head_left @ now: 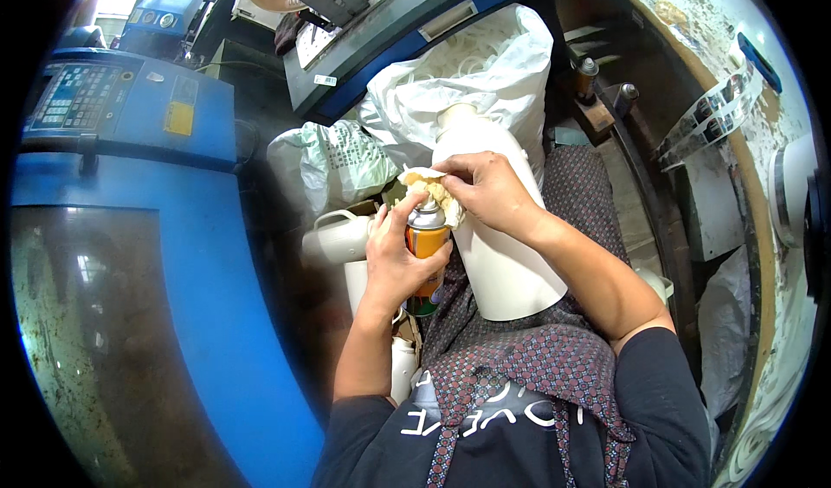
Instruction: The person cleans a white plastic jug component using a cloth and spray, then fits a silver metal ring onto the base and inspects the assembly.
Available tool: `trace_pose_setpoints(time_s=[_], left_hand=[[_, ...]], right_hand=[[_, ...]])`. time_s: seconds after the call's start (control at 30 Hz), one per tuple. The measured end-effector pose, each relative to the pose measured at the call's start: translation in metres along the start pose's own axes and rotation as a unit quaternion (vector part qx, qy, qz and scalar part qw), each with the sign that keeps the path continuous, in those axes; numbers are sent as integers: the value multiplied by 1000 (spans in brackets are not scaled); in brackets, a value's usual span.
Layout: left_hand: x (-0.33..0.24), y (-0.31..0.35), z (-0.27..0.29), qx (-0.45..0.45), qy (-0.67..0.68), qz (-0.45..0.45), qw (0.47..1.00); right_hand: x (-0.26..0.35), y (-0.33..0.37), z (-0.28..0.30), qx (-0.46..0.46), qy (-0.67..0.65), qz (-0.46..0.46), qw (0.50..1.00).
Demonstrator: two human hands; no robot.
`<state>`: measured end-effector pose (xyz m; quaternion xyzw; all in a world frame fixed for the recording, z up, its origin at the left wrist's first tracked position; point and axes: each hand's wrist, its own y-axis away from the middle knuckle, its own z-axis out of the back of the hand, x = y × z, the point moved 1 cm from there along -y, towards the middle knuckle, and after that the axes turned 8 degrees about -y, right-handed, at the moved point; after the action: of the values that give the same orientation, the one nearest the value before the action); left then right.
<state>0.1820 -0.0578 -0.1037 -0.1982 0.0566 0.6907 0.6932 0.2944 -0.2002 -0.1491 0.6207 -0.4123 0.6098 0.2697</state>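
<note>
My left hand point(394, 258) is wrapped round an orange aerosol spray can point(426, 244) with a silver top. Its index finger lies on or right by the nozzle. Over the can's top, my right hand point(493, 189) pinches a crumpled, yellow-stained white rag point(441, 197) between thumb and fingers. A large cream-white plastic vessel point(506, 267), narrow at its far end and wide at the near one, rests slanting across my lap on the patterned apron point(576, 349). My right forearm passes over it.
A blue machine with a keypad panel point(78, 98) stands at left. Ahead are a big white plastic bag point(467, 64) and a smaller bag point(342, 163). White handled jugs point(338, 239) sit beside my left arm. A cluttered worktable edge point(744, 168) curves along the right.
</note>
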Motion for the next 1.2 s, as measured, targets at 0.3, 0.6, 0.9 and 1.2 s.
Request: trace_pose_setpoints(time_s=[0.3, 0.6, 0.9, 1.2], left_hand=[[5, 7, 2, 10, -21, -9, 1000], [2, 8, 9, 14, -49, -23, 998], [12, 5, 14, 11, -37, 9, 999], [118, -111, 111, -261, 116, 86, 954]], right_hand=[[-8, 0, -5, 23, 31, -18, 999], [-9, 2, -1, 28, 23, -36, 999], [-6, -1, 3, 59, -39, -49, 996], [18, -15, 51, 17, -295, -161, 942]])
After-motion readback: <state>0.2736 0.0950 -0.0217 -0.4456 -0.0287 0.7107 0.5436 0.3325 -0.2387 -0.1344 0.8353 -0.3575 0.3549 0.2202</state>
